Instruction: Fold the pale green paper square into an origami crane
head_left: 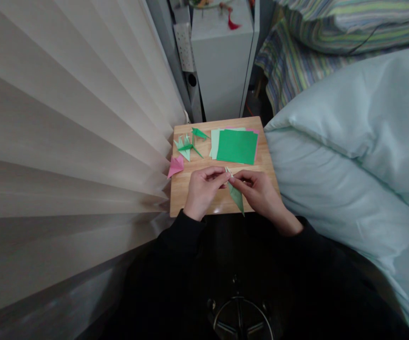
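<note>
Between my two hands is a light green folded origami paper (pixel 236 197), its long point hanging down toward me over the near edge of the wooden table (pixel 185 189). My left hand (pixel 206 187) pinches its upper end between thumb and fingers. From the other side, my right hand (pixel 259 191) grips the same end, the two thumbs almost meeting. Small narrow tips poke out above the fingertips. Just beyond my hands lies a stack of origami sheets, with a dark green sheet (pixel 237 147) on top and light green and pink ones under it.
Several folded green paper pieces (pixel 186 147) and a pink folded paper (pixel 176 165) lie at the table's left. A pleated curtain (pixel 101 141) borders the left side, pale bedding (pixel 331 165) the right. Behind stands a white cabinet (pixel 221 71) with a red tassel (pixel 232 21) on top.
</note>
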The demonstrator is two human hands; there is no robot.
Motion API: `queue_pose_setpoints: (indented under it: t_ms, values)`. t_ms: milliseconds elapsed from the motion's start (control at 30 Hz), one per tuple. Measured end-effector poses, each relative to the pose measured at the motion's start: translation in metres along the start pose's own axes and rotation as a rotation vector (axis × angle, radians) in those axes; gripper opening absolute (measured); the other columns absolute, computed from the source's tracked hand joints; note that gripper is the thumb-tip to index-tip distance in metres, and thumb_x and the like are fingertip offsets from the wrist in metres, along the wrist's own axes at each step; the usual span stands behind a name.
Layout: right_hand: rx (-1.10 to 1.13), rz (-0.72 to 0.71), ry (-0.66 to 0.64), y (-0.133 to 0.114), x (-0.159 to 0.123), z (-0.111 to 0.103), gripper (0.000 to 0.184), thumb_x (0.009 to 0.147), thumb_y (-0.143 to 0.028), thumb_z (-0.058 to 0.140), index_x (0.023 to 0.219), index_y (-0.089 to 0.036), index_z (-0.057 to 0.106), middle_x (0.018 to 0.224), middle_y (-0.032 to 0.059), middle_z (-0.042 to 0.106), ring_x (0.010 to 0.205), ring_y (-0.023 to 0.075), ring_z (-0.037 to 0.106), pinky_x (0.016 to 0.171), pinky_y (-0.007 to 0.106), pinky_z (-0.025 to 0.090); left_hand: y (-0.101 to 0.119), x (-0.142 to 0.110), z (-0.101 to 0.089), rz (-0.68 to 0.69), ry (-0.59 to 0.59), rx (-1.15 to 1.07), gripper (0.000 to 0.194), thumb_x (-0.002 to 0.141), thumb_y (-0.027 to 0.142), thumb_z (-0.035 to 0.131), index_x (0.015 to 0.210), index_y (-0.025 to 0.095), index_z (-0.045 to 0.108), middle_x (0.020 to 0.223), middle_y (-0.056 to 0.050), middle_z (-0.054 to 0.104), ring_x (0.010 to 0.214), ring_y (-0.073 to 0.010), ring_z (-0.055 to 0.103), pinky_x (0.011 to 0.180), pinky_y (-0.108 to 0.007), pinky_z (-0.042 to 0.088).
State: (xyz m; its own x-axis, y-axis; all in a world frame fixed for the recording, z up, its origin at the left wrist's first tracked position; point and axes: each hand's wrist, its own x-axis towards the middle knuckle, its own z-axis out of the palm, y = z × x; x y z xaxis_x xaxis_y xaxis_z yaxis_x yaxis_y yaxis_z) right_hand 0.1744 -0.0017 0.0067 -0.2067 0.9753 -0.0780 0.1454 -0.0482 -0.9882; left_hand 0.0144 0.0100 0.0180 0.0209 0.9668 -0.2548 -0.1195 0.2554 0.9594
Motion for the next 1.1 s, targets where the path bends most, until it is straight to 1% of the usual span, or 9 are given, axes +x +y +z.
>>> queue_pose_setpoints:
  t_ms: [100, 167, 367, 433, 567, 700, 800, 967, 1100]
  values:
    - [0.012, -0.010, -0.003, -0.0014, -0.0007, 0.0003, 0.028, 0.093, -0.041, 0.066, 0.081, -0.017, 0.073, 0.075, 0.0020, 0.069, 0.069, 0.0151, 0.057, 0.064, 0.029, 0.043, -0.0007, -0.0002, -0.0006, -0.020, -0.014, -0.047, 0.024, 0.070, 0.038, 0.088, 0.080, 0.018, 0.081, 0.082, -0.003, 0.075, 0.068, -0.0105, 0.062, 0.064, -0.024, 0.053]
    - [0.016, -0.016, -0.011, -0.0026, -0.0009, 0.0000, 0.028, 0.093, -0.042, 0.066, 0.080, -0.017, 0.073, 0.076, 0.0022, 0.069, 0.070, 0.0154, 0.057, 0.065, 0.029, 0.044, -0.0009, -0.0004, -0.0010, -0.024, -0.017, -0.058, 0.024, 0.070, 0.039, 0.088, 0.080, 0.018, 0.081, 0.083, -0.004, 0.075, 0.069, -0.0109, 0.063, 0.066, -0.024, 0.053]
    - [-0.006, -0.028, -0.046, -0.0049, -0.0010, -0.0023, 0.028, 0.093, -0.041, 0.066, 0.080, -0.018, 0.074, 0.078, 0.0028, 0.071, 0.074, 0.0170, 0.059, 0.068, 0.030, 0.046, -0.0009, -0.0007, -0.0005, 0.015, 0.019, -0.043, 0.019, 0.066, 0.035, 0.090, 0.071, 0.019, 0.081, 0.070, -0.003, 0.073, 0.065, -0.0103, 0.060, 0.066, -0.025, 0.050]
    - [-0.002, -0.026, -0.047, -0.0044, -0.0009, -0.0024, 0.029, 0.092, -0.042, 0.066, 0.078, -0.019, 0.074, 0.078, 0.0029, 0.072, 0.074, 0.0175, 0.060, 0.068, 0.030, 0.047, -0.0006, -0.0013, 0.0003, 0.015, 0.035, -0.052, 0.019, 0.066, 0.034, 0.090, 0.070, 0.019, 0.081, 0.070, -0.003, 0.072, 0.065, -0.0104, 0.060, 0.066, -0.026, 0.050]
    - [0.008, -0.026, -0.010, -0.0029, -0.0008, -0.0013, 0.027, 0.091, -0.041, 0.068, 0.078, -0.018, 0.074, 0.077, 0.0032, 0.072, 0.075, 0.0181, 0.061, 0.068, 0.031, 0.047, 0.0008, -0.0023, 0.0017, -0.053, 0.009, -0.137, 0.022, 0.064, 0.034, 0.091, 0.073, 0.018, 0.080, 0.077, -0.003, 0.074, 0.066, -0.0097, 0.062, 0.067, -0.026, 0.053]
    - [-0.002, -0.031, 0.015, -0.0027, -0.0012, 0.0004, 0.023, 0.090, -0.038, 0.068, 0.080, -0.018, 0.074, 0.080, 0.0042, 0.074, 0.074, 0.0181, 0.062, 0.069, 0.031, 0.048, 0.0022, -0.0019, 0.0019, -0.097, 0.032, -0.193, 0.023, 0.062, 0.031, 0.092, 0.075, 0.017, 0.078, 0.076, -0.002, 0.073, 0.065, -0.0085, 0.062, 0.067, -0.024, 0.053]
    - [-0.020, -0.041, 0.010, -0.0027, -0.0015, 0.0010, 0.024, 0.091, -0.038, 0.067, 0.079, -0.018, 0.074, 0.079, 0.0041, 0.074, 0.074, 0.0181, 0.063, 0.069, 0.031, 0.048, 0.0033, -0.0019, 0.0014, -0.086, 0.038, -0.178, 0.021, 0.064, 0.030, 0.091, 0.074, 0.017, 0.077, 0.075, -0.001, 0.072, 0.064, -0.0081, 0.061, 0.067, -0.024, 0.053]
    - [-0.027, -0.047, 0.003, -0.0029, -0.0018, 0.0007, 0.025, 0.091, -0.040, 0.068, 0.080, -0.018, 0.075, 0.077, 0.0029, 0.073, 0.074, 0.0174, 0.062, 0.068, 0.031, 0.047, 0.0024, -0.0020, -0.0003, -0.013, 0.037, -0.126, 0.018, 0.066, 0.030, 0.089, 0.073, 0.018, 0.078, 0.074, -0.002, 0.073, 0.066, -0.0089, 0.062, 0.069, -0.025, 0.053]
    - [-0.071, -0.064, 0.002, -0.0041, -0.0016, -0.0007, 0.023, 0.091, -0.037, 0.067, 0.078, -0.019, 0.075, 0.077, 0.0031, 0.073, 0.073, 0.0177, 0.063, 0.068, 0.031, 0.046, -0.0017, 0.0003, -0.0021, -0.008, 0.042, -0.105, 0.022, 0.063, 0.032, 0.092, 0.074, 0.018, 0.079, 0.073, -0.001, 0.073, 0.064, -0.0099, 0.063, 0.071, -0.029, 0.057]
